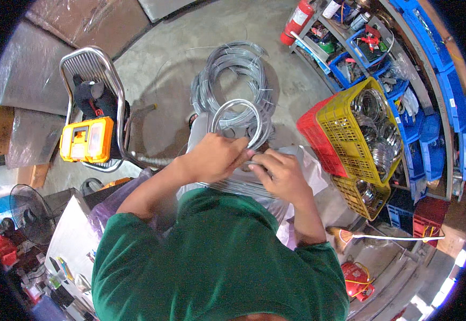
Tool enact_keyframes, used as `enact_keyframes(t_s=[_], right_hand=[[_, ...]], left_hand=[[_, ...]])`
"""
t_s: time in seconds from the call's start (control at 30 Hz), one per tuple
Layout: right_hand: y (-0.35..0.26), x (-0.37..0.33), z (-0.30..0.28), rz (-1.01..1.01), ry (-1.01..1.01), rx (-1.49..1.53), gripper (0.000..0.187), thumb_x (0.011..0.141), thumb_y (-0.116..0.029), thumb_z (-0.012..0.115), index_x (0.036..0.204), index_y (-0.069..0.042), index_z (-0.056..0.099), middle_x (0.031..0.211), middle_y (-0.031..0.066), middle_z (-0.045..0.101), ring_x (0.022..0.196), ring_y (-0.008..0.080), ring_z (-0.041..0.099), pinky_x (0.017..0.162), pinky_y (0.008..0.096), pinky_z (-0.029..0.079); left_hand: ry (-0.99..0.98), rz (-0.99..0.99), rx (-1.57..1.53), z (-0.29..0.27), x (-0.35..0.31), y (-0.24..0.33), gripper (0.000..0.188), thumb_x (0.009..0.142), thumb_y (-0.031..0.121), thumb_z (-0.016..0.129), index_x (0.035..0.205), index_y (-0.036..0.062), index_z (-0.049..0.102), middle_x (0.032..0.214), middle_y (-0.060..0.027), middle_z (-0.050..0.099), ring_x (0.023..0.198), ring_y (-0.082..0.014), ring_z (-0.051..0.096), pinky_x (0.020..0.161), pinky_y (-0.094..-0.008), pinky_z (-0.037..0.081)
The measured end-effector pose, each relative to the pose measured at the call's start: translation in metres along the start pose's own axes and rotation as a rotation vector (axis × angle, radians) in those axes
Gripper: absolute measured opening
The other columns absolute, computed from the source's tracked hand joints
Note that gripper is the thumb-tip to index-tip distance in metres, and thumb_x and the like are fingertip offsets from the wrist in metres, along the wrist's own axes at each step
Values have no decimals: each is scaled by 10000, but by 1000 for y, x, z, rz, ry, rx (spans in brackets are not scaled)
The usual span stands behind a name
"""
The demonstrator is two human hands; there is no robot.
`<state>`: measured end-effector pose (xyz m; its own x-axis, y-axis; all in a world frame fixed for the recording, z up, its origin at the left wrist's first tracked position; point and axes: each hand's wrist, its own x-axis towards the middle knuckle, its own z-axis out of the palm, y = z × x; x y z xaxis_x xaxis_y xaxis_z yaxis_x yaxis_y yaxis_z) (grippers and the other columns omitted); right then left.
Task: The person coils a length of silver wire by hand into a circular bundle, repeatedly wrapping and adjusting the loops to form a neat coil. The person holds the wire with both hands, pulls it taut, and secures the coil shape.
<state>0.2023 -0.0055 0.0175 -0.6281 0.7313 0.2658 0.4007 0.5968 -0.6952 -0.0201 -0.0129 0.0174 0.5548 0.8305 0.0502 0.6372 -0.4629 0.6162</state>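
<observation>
A small ring-shaped coil of silvery wire [237, 102] stands up in front of my chest. My left hand [211, 156] is closed around its near left part. On the near right side of the ring, my right hand [282, 172] is closed with thumb and fingers pinched together; its fingertips meet those of my left hand, and they partly hide the wire there. Below the hands, more strands of wire [238, 187] lie across my lap. Larger loose coils of grey wire [206, 80] are heaped on the floor just beyond the ring.
To the left, a metal-framed chair [120, 96] carries a yellow-orange toolbox [87, 140]. Yellow crates [345, 139] with shiny wire coils and a red crate [316, 134] stand at right, beside shelves of blue bins [428, 142]. A fire extinguisher [298, 22] stands far right; a fan [28, 214] is at left.
</observation>
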Motion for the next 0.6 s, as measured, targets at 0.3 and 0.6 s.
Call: enact_keyframes(t_s=[0.3,0.6], right_hand=[[16,16,-22,133,7,-87,473,668,-95,826,1122,-118,694,771,65,606,647,223,590,618,365,490],[58,40,3,151,-343,511,292,905,-321,717,894,-37,648,710,-6,558,670,128,514,598,300,397]], left_hand=[[-56,-34,-431,7,-16,0,386,1047,329,459,851,8,545,607,-193,509,585,-351,565,573,-454,427],[-213,-413,-2015,30,-23,-19,418,1049,491,422,811,153,488,599,75,345,475,-76,256,478,-259,226]])
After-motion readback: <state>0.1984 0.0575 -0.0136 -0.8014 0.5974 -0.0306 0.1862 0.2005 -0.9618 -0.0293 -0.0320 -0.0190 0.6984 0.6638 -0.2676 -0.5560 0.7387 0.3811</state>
